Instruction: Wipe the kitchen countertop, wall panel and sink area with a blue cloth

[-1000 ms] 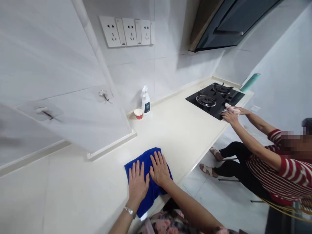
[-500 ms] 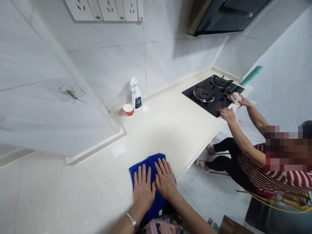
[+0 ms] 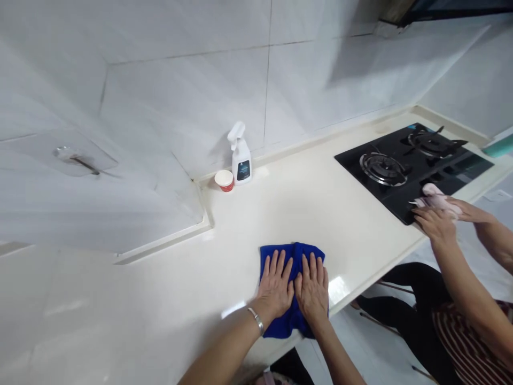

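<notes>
Here, counter (image 3: 312,214) separates the blue cloth (image 3: 294,314) from the stove edge (image 3: 374,187).

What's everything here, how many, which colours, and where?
Counter: 1, cream, along wall
Cloth: 1, blue, counter's front edge
Spray bottle: 1, white, by wall
Tub: 1, red-and-white, beside bottle
Stove: 1, black, counter's right end
Co-worker: 1, stripes and black, right
Rag: 1, pale pink, co-worker's hands
Hook: 1, metallic, left
Overhead unit: 1, dark, top right
Unclear object: 1, green, right edge
Left hand: 1, bare, on cloth
Right hand: 1, bare, on cloth
</notes>
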Tool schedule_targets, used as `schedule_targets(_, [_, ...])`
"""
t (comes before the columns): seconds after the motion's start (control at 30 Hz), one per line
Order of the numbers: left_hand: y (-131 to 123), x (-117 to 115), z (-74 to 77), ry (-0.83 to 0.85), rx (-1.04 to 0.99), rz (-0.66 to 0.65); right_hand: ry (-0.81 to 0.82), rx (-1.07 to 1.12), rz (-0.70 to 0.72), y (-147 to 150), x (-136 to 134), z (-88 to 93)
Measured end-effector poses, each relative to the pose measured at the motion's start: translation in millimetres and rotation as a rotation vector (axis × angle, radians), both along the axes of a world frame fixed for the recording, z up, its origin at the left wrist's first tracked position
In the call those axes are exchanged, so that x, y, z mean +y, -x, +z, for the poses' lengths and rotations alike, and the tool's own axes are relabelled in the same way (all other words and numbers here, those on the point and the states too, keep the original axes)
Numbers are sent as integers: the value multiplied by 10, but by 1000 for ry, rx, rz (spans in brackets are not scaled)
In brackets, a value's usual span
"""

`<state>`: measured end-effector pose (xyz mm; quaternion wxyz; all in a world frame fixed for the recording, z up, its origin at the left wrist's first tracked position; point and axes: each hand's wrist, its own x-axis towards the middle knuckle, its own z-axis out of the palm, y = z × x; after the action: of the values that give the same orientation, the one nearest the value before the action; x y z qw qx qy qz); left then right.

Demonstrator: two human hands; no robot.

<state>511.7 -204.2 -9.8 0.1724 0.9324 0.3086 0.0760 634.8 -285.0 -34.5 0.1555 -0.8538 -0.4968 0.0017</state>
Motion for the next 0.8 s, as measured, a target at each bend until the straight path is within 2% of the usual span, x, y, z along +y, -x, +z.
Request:
schedule_targets(0.1, [-256, 225, -20, -19, 6, 48, -30, 14, 16, -280, 302, -5])
schedule_targets(0.23, [-500, 665, -56, -36, 20, 98, -63, 3, 8, -536, 821, 10])
schedule_targets(0.47, [-704, 1414, -27, -68, 32, 180, 36, -80, -16, -696, 1654, 68])
schedule_targets(0.8, [-1072, 2298, -20, -85, 39, 304, 6, -155, 40, -1081, 2688, 37])
